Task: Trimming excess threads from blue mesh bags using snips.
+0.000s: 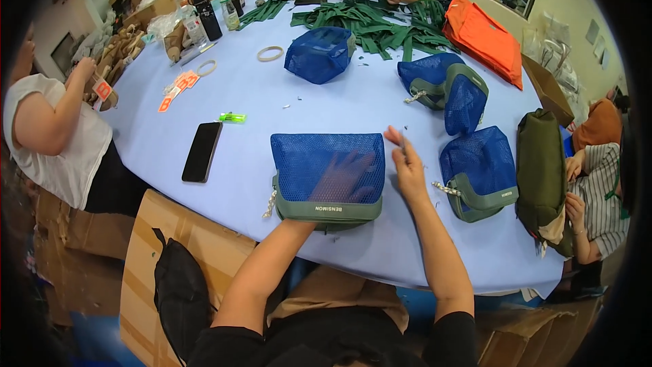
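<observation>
A blue mesh pouch (285, 163) with a grey-green base band lies in front of me, a braided cord pull (270, 205) at its left corner. Inside it is my left hand (343, 175), seen blurred through the mesh, fingers stretched out and apart. Just off the pouch's right side, my right hand (407, 164) is raised edge-on with fingers extended. A greyish streak shows between its fingers; what it is I cannot make out. To the right lies another blue mesh pouch (479, 166) with a cord pull.
More blue pouches (319, 54) sit farther back, near green fabric strips (373, 24) and an orange bag (482, 41). An olive bag (541, 170) borders the right. Leftward are a phone (202, 152), a green lighter-like item (233, 117) and tape rings (270, 54). Co-workers sit around the table.
</observation>
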A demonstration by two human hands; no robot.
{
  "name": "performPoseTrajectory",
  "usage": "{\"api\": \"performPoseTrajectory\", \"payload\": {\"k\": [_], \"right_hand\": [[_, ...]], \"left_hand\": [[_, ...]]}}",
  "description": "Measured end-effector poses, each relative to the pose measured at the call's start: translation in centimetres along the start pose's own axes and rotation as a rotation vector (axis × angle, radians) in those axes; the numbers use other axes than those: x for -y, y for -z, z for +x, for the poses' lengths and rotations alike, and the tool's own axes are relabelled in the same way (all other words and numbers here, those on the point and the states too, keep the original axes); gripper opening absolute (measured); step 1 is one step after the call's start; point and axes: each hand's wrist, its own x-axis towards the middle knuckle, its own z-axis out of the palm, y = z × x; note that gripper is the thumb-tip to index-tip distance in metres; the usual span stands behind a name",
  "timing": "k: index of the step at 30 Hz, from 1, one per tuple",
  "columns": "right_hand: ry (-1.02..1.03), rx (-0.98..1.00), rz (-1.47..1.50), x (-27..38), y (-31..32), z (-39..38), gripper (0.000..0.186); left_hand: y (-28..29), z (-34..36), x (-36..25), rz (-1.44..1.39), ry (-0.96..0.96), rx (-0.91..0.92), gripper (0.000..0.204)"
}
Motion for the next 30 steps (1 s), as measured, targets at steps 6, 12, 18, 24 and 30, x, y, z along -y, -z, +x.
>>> {"api": "performPoseTrajectory", "payload": {"k": [6, 12, 18, 24, 30], "right_hand": [[-0.027, 0.064, -0.045, 0.3, -0.1, -0.2, 0.035], [-0.07, -0.101, -0.02, -0.4, 1.6, -0.2, 0.033], [-0.141, -0.197, -0.042, -0.9, 2.6, 0.1, 0.032], [-0.113, -0.196, -0.111, -1.3, 2.8, 0.1, 0.029], [-0.152, -0.164, -0.075, -1.0, 2.3, 0.0, 0.027]], "left_hand": [[-0.6, 0.3, -0.7, 0.189, -0.079, -0.032, 0.053], [-2.2, 3.5, -1.2, -0.033, -0.082, 0.037, 0.053], [-2.0, 5.2, -1.6, 0.46, -0.13, 0.029, 0.05], [-0.4, 5.1, -1.9, -0.213, 0.028, 0.118, 0.049], [2.3, 4.4, -3.9, -0.3, 0.2, 0.2, 0.049]]}}
